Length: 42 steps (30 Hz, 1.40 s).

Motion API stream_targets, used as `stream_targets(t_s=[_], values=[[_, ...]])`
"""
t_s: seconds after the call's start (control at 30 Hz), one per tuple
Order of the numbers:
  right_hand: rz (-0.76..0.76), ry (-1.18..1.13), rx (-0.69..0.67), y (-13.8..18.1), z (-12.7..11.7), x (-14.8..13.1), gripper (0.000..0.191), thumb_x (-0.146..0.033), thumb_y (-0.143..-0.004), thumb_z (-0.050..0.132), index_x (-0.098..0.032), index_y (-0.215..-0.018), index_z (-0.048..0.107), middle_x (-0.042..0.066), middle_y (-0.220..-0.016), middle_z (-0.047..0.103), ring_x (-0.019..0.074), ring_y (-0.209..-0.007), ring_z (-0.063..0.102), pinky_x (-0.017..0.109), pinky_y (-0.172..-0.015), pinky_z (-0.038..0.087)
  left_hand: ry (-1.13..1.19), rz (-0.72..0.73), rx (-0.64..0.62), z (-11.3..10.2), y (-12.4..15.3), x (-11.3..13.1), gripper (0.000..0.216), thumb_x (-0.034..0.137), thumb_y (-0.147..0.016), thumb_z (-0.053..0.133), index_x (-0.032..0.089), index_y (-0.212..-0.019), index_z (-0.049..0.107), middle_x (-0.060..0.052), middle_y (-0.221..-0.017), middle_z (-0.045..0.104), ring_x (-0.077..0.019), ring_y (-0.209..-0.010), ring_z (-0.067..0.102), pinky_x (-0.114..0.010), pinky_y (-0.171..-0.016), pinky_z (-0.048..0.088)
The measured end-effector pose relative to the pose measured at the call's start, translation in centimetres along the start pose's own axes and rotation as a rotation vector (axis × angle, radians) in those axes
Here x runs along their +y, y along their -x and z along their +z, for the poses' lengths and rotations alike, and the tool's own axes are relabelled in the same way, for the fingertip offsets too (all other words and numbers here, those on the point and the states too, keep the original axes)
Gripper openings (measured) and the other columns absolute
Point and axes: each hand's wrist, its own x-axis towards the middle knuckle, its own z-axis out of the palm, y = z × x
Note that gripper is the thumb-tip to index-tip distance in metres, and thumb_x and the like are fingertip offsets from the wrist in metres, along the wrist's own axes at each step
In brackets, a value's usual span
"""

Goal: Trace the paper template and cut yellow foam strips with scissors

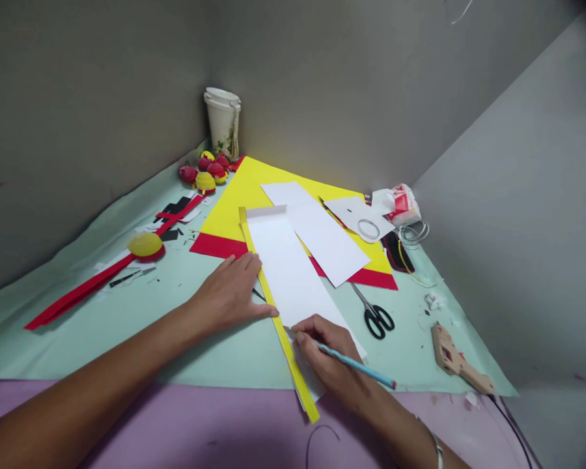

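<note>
My left hand (232, 286) lies with fingers stretched and thumb spread, pressing a long yellow ruler-like strip (288, 355) down along the left edge of a white paper sheet (293, 273). Between the closed fingers of my right hand (334, 352) is a light blue pencil (356, 368). Its tip is by the strip, a little below my left thumb. A second white paper piece (322, 238) lies beyond the sheet, over yellow card (224, 202) and red card (215, 245). Black-handled scissors (378, 319) lie to the right, their blades partly hidden under the paper.
A glue gun (456, 361) with a cord lies at the right edge. On the left are a red strip piece with a yellow dome (145, 245), black scraps, and several red-and-yellow balls (205, 182). A white cup (223, 124) stands in the corner; a tissue pack (404, 205) sits back right.
</note>
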Motion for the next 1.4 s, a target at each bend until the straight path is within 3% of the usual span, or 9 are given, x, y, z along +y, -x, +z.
stream_targets(t_s=[0.93, 1.03, 1.23, 1.3, 1.4], values=[[0.054, 0.017, -0.006, 4.6, -0.2, 2.4, 0.016, -0.018, -0.083, 0.051, -0.019, -0.084, 0.067, 0.0, -0.065, 0.065, 0.0129, -0.055, 0.056, 0.021, -0.051, 0.042, -0.037, -0.021, -0.036, -0.9, -0.1, 0.6, 0.08, 0.071, -0.064, 0.061, 0.012, -0.117, 0.052, -0.02, -0.131, 0.054, -0.0379, -0.115, 0.052, -0.048, -0.099, 0.04], [-0.107, 0.04, 0.02, 4.9, -0.6, 2.8, 0.016, -0.02, -0.087, 0.05, -0.02, -0.087, 0.066, 0.002, -0.072, 0.066, 0.014, -0.062, 0.06, 0.022, -0.056, 0.046, -0.031, -0.018, -0.034, -0.9, -0.1, 0.6, 0.08, 0.071, -0.064, 0.061, 0.013, -0.117, 0.052, -0.02, -0.13, 0.055, -0.0371, -0.115, 0.052, -0.048, -0.1, 0.039], [-0.775, 0.329, 0.075, 5.8, -2.0, 4.3, 0.022, -0.028, -0.094, 0.054, -0.019, -0.113, 0.058, 0.01, -0.094, 0.071, 0.0204, -0.083, 0.066, 0.031, -0.071, 0.053, -0.004, -0.021, -0.032, -0.8, 0.0, 0.5, 0.078, 0.069, -0.065, 0.062, 0.015, -0.12, 0.052, -0.02, -0.132, 0.054, -0.0372, -0.116, 0.052, -0.049, -0.099, 0.039], [-0.862, 0.444, 0.045, 6.3, -2.2, 4.6, 0.026, -0.034, -0.09, 0.062, -0.017, -0.109, 0.059, 0.013, -0.099, 0.072, 0.0233, -0.091, 0.067, 0.034, -0.077, 0.055, -0.002, -0.021, -0.031, -0.8, 0.0, 0.5, 0.078, 0.069, -0.065, 0.063, 0.015, -0.121, 0.052, -0.02, -0.132, 0.054, -0.0378, -0.118, 0.051, -0.049, -0.099, 0.039], [-0.895, 0.568, -0.002, 6.7, -2.0, 5.0, 0.019, -0.024, -0.091, 0.06, -0.015, -0.109, 0.059, 0.014, -0.108, 0.071, 0.0241, -0.104, 0.064, 0.036, -0.088, 0.053, 0.009, -0.022, -0.03, -0.8, 0.0, 0.5, 0.079, 0.069, -0.064, 0.063, 0.017, -0.122, 0.052, -0.019, -0.134, 0.053, -0.0378, -0.12, 0.05, -0.049, -0.099, 0.039]])
